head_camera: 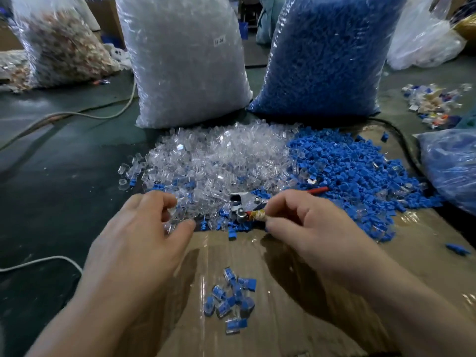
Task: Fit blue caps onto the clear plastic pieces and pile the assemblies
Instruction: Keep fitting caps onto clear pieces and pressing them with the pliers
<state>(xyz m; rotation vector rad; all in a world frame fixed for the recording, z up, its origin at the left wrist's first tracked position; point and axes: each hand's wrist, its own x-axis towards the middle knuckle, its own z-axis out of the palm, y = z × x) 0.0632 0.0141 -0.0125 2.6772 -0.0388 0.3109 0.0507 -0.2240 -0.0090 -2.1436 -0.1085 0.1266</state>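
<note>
A small pile of finished assemblies (231, 297), clear bodies with blue caps fitted, lay on the taped cardboard (296, 325) between my forearms. Beyond them spread the loose clear plastic pieces (213, 155), and to their right, touching them, the heap of blue caps (347, 171). My left hand (144, 228) was at the near edge of the clear heap, fingers and thumb curled around a few pieces. My right hand (304, 220) pinched the tape-wrapped handle of a metal hand tool (240, 202) lying where the two heaps met. Behind stood a full clear bag (185, 60) and a full blue bag (327, 55) on the dark green surface (51, 176).
</note>
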